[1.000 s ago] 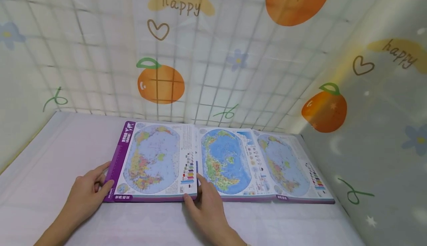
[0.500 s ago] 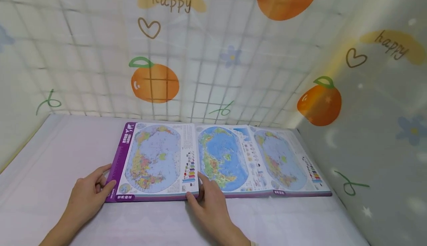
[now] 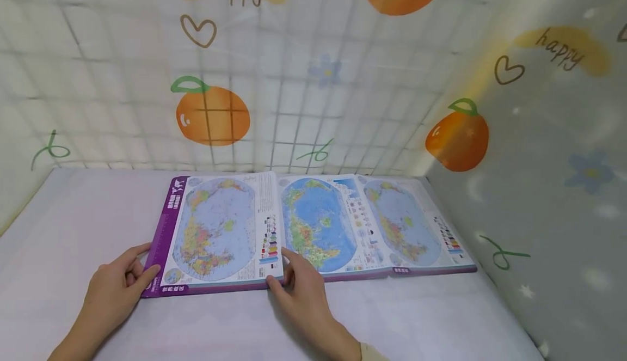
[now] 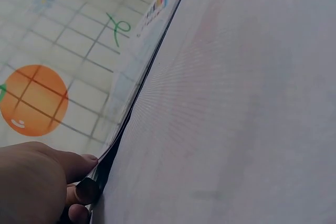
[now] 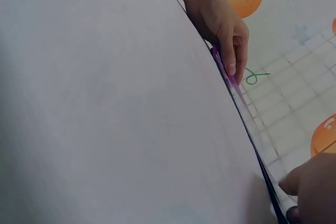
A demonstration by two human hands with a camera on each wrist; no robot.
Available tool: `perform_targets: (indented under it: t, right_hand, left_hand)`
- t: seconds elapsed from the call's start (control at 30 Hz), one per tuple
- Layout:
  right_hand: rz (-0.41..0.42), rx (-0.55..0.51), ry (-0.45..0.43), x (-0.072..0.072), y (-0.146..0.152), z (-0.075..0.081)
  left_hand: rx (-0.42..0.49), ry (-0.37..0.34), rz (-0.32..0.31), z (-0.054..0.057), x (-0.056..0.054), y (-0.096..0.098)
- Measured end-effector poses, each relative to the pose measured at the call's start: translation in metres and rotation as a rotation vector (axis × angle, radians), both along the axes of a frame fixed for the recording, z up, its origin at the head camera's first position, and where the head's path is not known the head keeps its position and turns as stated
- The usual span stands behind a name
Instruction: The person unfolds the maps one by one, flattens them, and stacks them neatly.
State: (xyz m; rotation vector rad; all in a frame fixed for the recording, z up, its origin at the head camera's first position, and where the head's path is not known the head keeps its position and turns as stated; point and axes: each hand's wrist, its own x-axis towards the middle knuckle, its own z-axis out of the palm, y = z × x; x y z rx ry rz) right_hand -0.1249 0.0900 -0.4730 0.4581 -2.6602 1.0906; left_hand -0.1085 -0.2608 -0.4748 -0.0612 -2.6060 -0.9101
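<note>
A world map sheet [image 3: 215,230] with a purple left band lies on the white cloth in the head view. My left hand [image 3: 112,287] pinches that band low on its left side, thumb on top and fingers tucked beneath. At the lower right corner of the sheet, my right hand [image 3: 303,295] grips the edge with thumb in front. Both wrist views show the sheet edge-on; the left hand [image 5: 226,35] also appears across in the right wrist view. Two more map panels, a bright blue one [image 3: 320,225] and a paler one [image 3: 406,225], lie to the right.
A white cloth [image 3: 98,208] covers the table. Behind it rises a wire grid [image 3: 294,116] under a translucent curtain printed with oranges [image 3: 213,116]. A grey-white curtain side [image 3: 553,214] closes off the right, near the end of the map panels.
The head view has tilted and shifted, so the curtain and panels slide left and their right end rises in frame. Both hands keep their hold on the map sheet.
</note>
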Motion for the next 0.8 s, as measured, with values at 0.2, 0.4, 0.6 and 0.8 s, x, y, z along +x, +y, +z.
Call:
perform_targets:
  t: [0.2,0.4,0.6,0.8]
  right_hand:
    - [0.008,-0.13,-0.072,0.002,-0.002,0.002]
    - [0.003,-0.224,-0.082,0.003,0.002,0.006]
    - [-0.023,-0.254,-0.09,0.001,0.008,0.006]
    - [-0.053,-0.287,-0.087,-0.003,0.015,0.007]
  left_hand:
    - [0.005,-0.018,-0.002,0.0,0.003,-0.002]
    - [0.043,-0.053,-0.019,-0.001,0.001,-0.001]
    - [0.047,-0.06,-0.027,0.0,0.0,0.0]
    - [0.039,-0.052,-0.022,0.002,-0.001,-0.002]
